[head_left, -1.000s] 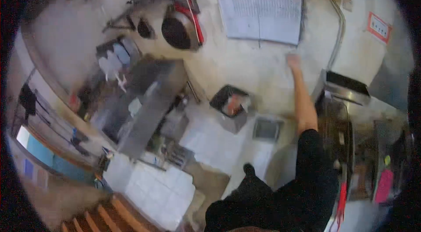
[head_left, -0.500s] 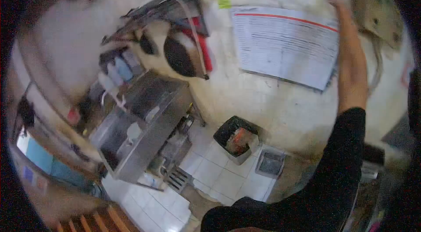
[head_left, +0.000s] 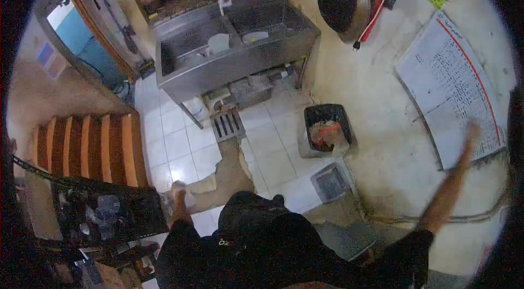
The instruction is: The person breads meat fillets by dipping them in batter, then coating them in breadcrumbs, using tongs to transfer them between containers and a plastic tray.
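My left hand (head_left: 178, 186) is low at the left, above the tiled floor beside the stairs. Its fingers look closed round something small and pale that I cannot make out. On the right my right arm stretches toward the wall, with my right hand (head_left: 474, 126) in front of the lower part of a printed sheet (head_left: 431, 84) with a red line. That hand is smeared by motion, so its fingers and anything in them cannot be told.
A steel double sink (head_left: 240, 57) stands ahead, with a white container (head_left: 218, 43) in it. A black bin (head_left: 308, 125) holds rubbish. Floor drain grate (head_left: 227, 126), wooden stairs (head_left: 106, 147) at left, cluttered dark counter (head_left: 71, 207) below them. A cable hangs on the wall.
The view has swung left, so sink and stairs show more fully. My right hand was high near a wall box and is now lower, by the sheet. My left hand has come into view.
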### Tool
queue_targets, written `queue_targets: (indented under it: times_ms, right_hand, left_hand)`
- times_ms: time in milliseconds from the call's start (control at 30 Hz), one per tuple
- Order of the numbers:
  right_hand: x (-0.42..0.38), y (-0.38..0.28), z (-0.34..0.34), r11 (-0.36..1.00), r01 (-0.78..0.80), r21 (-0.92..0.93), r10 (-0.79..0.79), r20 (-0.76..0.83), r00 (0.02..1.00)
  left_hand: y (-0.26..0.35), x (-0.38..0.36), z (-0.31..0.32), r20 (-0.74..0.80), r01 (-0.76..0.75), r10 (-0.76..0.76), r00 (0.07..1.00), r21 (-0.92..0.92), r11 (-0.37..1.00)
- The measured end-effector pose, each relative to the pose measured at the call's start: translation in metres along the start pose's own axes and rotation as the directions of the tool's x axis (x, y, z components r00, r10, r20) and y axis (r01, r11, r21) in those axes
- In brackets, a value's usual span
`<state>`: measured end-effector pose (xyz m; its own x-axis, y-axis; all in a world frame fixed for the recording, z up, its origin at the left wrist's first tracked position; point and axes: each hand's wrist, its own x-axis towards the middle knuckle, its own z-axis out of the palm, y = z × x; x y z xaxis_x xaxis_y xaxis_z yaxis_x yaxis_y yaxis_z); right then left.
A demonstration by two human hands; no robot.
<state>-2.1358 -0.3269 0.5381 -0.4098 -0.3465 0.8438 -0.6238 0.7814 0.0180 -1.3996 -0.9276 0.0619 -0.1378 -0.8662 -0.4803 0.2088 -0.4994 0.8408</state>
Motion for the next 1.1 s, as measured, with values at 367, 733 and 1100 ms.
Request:
queue_targets:
  times_ms: [367,733,1100]
  right_hand:
    - [-0.779,-0.504,-0.172,-0.339,-0.929,-0.147,0.47,0.83,-0.302]
    - [-0.855,-0.914,-0.318,-0.557,-0.295,0.776,0.73,0.289,-0.619]
    - [-0.983,-1.139,-0.393,-0.759,-0.523,-0.388,0.578,-0.032,-0.815]
  left_hand:
    - [-0.023,0.133,0.055,0.791,-0.752,-0.167,0.588,0.611,0.246]
    - [-0.138,0.143,0.108,0.393,-0.709,-0.909,-0.138,-0.68,-0.187]
    - [-0.228,-0.186,0.067,0.32,-0.621,-0.896,-0.309,-0.781,-0.065]
